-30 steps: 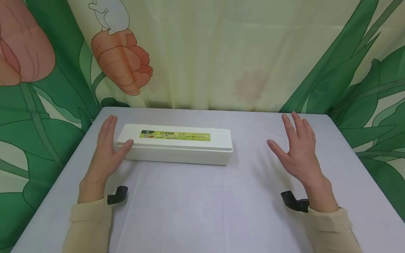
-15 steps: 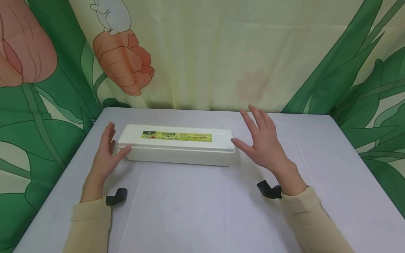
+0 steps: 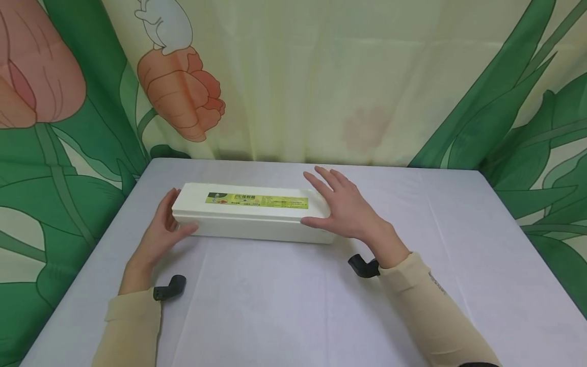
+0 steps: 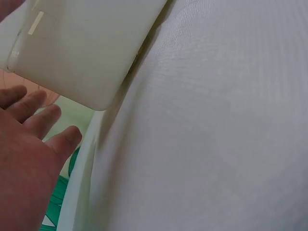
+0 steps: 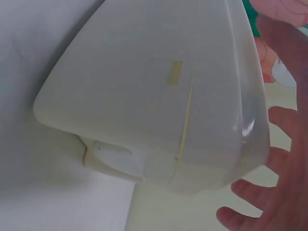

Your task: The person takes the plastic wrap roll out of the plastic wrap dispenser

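Observation:
A long white lidded cling film box (image 3: 252,228) lies across the table, with a yellow-green printed label (image 3: 257,200) along its top. My left hand (image 3: 158,235) is at the box's left end, thumb in front of it and the other fingers beyond the end. In the left wrist view, those fingers (image 4: 42,120) are bent a little and stand apart from the box's end wall. Over the right end reaches my right hand (image 3: 350,211), fingers spread and nothing held. The right wrist view has its fingers (image 5: 252,195) alongside the lid.
A white cloth covers the table (image 3: 270,300). Behind its far edge hangs a cream curtain (image 3: 293,86) printed with leaves, flowers and a carrot. Black camera mounts (image 3: 170,288) stick out from both wrists.
My right hand has swept left from the table's right side to the box's right end. The left hand has turned slightly, its fingers bending at the box's left end. The box stays in place.

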### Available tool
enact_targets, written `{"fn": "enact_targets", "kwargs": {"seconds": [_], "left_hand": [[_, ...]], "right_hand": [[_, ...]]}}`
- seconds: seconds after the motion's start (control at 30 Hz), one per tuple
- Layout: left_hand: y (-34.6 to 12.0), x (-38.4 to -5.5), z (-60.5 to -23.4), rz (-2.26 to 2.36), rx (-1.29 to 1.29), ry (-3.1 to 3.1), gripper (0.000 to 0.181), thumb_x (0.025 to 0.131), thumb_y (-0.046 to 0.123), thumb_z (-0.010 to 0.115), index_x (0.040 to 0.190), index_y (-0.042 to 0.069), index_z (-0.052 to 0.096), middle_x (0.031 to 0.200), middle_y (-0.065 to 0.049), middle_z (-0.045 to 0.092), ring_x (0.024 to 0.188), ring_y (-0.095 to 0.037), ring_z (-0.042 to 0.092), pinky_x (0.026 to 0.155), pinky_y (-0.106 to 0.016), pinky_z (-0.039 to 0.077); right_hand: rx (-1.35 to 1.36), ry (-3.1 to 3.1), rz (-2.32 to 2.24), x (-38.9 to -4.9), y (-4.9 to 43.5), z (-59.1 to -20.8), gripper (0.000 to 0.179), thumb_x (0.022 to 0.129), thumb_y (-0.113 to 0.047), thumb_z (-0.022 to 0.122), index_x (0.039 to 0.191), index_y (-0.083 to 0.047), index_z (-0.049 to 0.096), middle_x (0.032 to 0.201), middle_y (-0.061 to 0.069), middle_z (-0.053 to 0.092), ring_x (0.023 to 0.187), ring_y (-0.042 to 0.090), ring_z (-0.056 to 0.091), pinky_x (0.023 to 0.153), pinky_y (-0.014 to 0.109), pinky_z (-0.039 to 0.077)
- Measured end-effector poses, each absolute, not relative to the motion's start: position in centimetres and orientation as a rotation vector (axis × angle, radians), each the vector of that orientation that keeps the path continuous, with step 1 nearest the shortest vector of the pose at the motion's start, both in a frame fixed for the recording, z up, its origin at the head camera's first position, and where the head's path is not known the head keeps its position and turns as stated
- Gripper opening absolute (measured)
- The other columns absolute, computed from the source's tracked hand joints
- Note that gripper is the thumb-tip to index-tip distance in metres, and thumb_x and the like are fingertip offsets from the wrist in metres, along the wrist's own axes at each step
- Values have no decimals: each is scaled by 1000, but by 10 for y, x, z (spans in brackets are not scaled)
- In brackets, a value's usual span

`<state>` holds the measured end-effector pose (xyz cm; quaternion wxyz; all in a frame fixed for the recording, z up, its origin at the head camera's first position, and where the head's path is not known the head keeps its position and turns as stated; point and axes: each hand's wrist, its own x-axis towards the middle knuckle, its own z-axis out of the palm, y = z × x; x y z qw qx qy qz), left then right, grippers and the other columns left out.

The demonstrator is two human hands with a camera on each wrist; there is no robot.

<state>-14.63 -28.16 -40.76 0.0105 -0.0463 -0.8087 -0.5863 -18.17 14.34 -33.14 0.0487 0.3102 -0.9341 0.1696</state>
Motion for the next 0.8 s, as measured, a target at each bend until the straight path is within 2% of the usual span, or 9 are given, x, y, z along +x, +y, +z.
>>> {"fn": "enact_targets", "kwargs": {"seconds": [0.07, 0.13, 0.23, 0.33, 0.4, 0.47, 0.57, 0.67, 0.8], "left_hand": [[-281, -146, -409, -1838, -156, -2531, 106, 92, 9, 75, 163, 16, -3, 169, -7, 4, 153, -32, 5, 122, -43, 12], [-281, -147, -410, -1832, -160, -2541, 107, 91, 8, 75, 163, 16, -3, 169, -7, 5, 153, -33, 7, 119, -28, 18], [-280, -147, -411, -1814, -162, -2553, 107, 91, 9, 76, 164, 16, -2, 169, -8, 6, 152, -35, 11, 107, -8, 24], [-279, -147, -411, -1809, -137, -2572, 108, 91, 11, 77, 164, 17, -3, 169, -10, 7, 152, -36, 13, 114, -18, 24], [-278, -148, -411, -1794, -121, -2595, 108, 91, 13, 77, 163, 18, -3, 168, -10, 8, 151, -37, 15, 119, -34, 24], [-277, -148, -411, -1772, -108, -2624, 108, 91, 15, 77, 164, 19, -3, 168, -12, 11, 150, -37, 19, 118, -49, 24], [-276, -148, -410, -1726, -103, -2650, 107, 91, 17, 78, 164, 20, 0, 166, -13, 16, 147, -37, 26, 116, -49, 30], [-275, -148, -409, -1712, -109, -2645, 106, 90, 15, 78, 164, 18, 3, 165, -14, 20, 144, -36, 31, 112, -35, 36], [-274, -147, -409, -1715, -123, -2625, 104, 90, 13, 78, 164, 15, 4, 163, -16, 23, 142, -37, 33, 100, -15, 38]], "right_hand": [[966, -2901, 474, -183, 140, -332, 95, 85, -59, 73, 161, -23, 29, 164, 10, 24, 147, 43, 22, 114, 61, 22], [971, -2948, 421, -184, 137, -332, 95, 84, -63, 72, 161, -26, 29, 164, 10, 25, 147, 42, 22, 112, 62, 25], [968, -2995, 351, -185, 135, -334, 96, 82, -66, 71, 161, -29, 30, 163, 9, 26, 146, 41, 24, 109, 62, 29], [972, -3015, 321, -185, 135, -335, 94, 81, -67, 71, 159, -30, 33, 163, 9, 29, 145, 40, 26, 107, 62, 32], [977, -3029, 307, -186, 136, -336, 93, 82, -67, 70, 159, -32, 33, 162, 8, 30, 145, 39, 27, 107, 62, 33], [985, -3036, 293, -186, 136, -336, 91, 83, -66, 70, 159, -33, 33, 161, 8, 31, 145, 39, 28, 106, 62, 33], [1003, -3034, 285, -188, 136, -336, 88, 84, -64, 69, 159, -34, 34, 159, 7, 35, 142, 37, 31, 105, 60, 35], [1040, -3017, 303, -189, 136, -336, 85, 85, -60, 71, 158, -34, 35, 154, 6, 42, 138, 34, 37, 103, 57, 38], [1094, -2982, 355, -192, 136, -337, 84, 85, -54, 73, 157, -31, 38, 146, 7, 48, 131, 33, 43, 100, 56, 40]]}}
